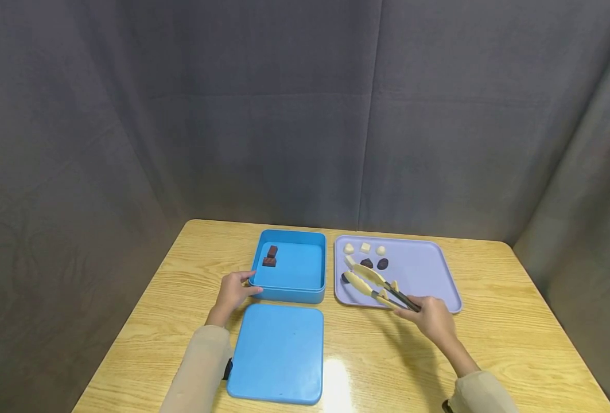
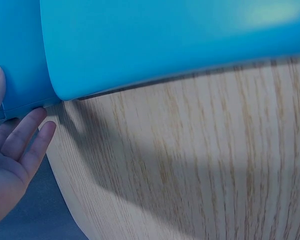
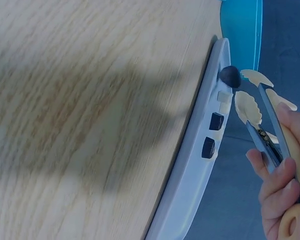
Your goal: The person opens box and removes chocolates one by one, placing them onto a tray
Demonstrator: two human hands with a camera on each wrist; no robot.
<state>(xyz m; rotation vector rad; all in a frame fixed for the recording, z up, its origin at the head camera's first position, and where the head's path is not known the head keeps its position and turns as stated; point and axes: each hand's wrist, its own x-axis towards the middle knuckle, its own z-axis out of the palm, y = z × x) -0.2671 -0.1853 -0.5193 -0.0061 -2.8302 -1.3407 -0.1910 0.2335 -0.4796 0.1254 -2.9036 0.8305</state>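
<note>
Right grip (image 1: 431,318) is wrapped round the tongs (image 1: 360,283), tong arms spread. Their long axis runs up-left from that hand, tips over the left end of the purple tray (image 1: 423,269). Closest to them: round dark piece (image 3: 230,76) by the tray's left rim; can't tell if it's touched. Pale piece (image 1: 349,261) just beyond. Left grip (image 1: 230,292) pinches the blue box (image 1: 289,295) at its near-left corner. Thin strip of tabletop (image 1: 506,287) between box and tray; I'd say leftward travel must clear both edges. Open room: box's right side, tray's right half.
</note>
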